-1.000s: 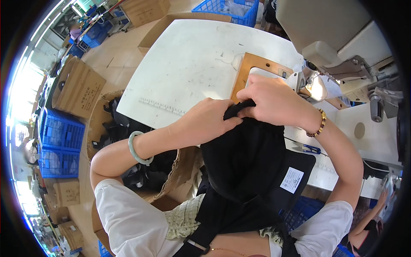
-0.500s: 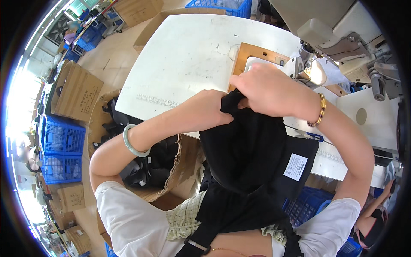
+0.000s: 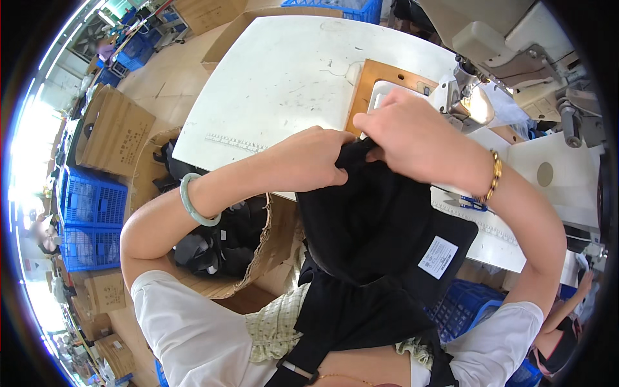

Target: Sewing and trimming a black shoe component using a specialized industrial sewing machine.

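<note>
A black cap-like fabric piece (image 3: pixel 367 226) hangs in front of me at the table's near edge, hollow and rounded. On its right a flat, stiff black flap (image 3: pixel 461 233) carries a white printed label (image 3: pixel 439 257). My left hand (image 3: pixel 317 158) pinches the upper edge of the cloth between thumb and fingers. Close beside it, my right hand (image 3: pixel 412 138) is closed on the same edge, with its fingertips partly tucked behind the fabric. Under my right forearm lie blue-handled thread snips (image 3: pixel 469 204) on the tabletop.
A white sewing table (image 3: pixel 277 84) with a ruler strip spreads ahead. The sewing machine head (image 3: pixel 464 97) stands at the right, its lamp lit. An open cardboard box (image 3: pixel 274 242) of black pieces sits at the left below the table. A blue crate (image 3: pixel 461 306) is low right.
Both hands keep their grip at the top edge, and the black piece has shifted slightly. My left elbow has swung a little outward. More of the snips shows under my right forearm.
</note>
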Motion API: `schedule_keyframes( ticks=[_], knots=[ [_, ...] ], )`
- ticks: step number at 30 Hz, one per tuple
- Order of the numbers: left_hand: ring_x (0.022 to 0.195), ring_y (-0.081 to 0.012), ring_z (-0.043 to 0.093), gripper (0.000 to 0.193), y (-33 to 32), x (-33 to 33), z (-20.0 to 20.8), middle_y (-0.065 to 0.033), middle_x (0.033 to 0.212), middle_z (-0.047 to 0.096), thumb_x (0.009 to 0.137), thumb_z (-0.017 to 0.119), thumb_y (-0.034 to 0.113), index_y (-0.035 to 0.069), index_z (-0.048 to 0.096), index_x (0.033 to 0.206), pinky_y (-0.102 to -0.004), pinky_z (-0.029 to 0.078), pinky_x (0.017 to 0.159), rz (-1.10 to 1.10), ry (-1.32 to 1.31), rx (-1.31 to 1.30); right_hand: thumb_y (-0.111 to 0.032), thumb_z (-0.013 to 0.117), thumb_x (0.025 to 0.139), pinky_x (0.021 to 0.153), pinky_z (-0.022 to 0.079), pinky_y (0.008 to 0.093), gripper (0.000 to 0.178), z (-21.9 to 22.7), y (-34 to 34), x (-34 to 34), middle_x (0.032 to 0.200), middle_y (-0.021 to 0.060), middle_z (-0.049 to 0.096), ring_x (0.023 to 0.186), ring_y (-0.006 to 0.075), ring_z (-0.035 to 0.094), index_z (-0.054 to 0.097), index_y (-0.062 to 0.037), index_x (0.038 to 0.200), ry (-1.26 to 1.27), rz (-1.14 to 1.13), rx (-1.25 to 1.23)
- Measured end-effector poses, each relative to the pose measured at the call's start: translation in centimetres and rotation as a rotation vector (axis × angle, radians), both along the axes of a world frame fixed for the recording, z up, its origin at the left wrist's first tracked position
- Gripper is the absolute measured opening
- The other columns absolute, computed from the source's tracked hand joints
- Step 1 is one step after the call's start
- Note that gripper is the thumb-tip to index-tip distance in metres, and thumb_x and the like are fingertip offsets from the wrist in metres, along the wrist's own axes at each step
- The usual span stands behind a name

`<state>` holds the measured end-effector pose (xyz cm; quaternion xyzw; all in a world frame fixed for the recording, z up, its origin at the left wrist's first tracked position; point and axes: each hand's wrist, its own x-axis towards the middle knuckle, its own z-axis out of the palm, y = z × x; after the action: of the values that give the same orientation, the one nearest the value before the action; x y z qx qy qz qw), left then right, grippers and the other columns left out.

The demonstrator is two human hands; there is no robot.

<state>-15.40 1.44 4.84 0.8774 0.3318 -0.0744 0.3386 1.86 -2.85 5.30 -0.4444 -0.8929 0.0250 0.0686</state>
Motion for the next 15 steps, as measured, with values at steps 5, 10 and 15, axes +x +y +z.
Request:
schedule_keyframes(
  ticks=[5, 10, 15],
  knots=[
    [0.068, -0.0293, 0.06, 0.035, 0.0, 0.0, -0.1, -0.0191, 0.068, 0.059, 0.067, 0.059, 0.013, -0.006, 0.055, 0.097, -0.0362, 0.047, 0.063, 0.063, -0.011, -0.067, -0.033, 0.071, 0.067, 0.064, 0.043, 0.0384, 0.036, 1.5, 0.0, 0.1, 0.069, 0.0143, 0.058, 0.068, 0.0306, 0.056, 0.056, -0.0021, 0.08, 0.045, -0.224, -0.362],
    [0.064, -0.0238, 0.057, 0.036, -0.6, 0.2, 0.2, -0.0154, 0.07, 0.058, 0.068, 0.061, 0.013, -0.001, 0.051, 0.099, -0.0324, 0.043, 0.059, 0.107, 0.002, -0.073, -0.033, 0.071, 0.069, 0.057, 0.04, 0.0322, 0.035, 0.1, 1.3, 1.9, 0.058, 0.0111, 0.053, 0.056, 0.0225, 0.05, 0.059, -0.0006, 0.074, 0.251, -0.206, -0.616],
    [0.068, -0.0269, 0.059, 0.039, -0.1, 0.1, 0.0, -0.0165, 0.073, 0.059, 0.067, 0.06, 0.014, -0.002, 0.048, 0.101, -0.0345, 0.045, 0.061, 0.008, 0.062, -0.013, -0.029, 0.071, 0.069, 0.053, 0.036, 0.0276, 0.032, -0.4, 1.0, 1.9, 0.053, 0.008, 0.047, 0.052, 0.0146, 0.042, 0.059, 0.0001, 0.069, 0.473, -0.169, -0.836]
  ],
)
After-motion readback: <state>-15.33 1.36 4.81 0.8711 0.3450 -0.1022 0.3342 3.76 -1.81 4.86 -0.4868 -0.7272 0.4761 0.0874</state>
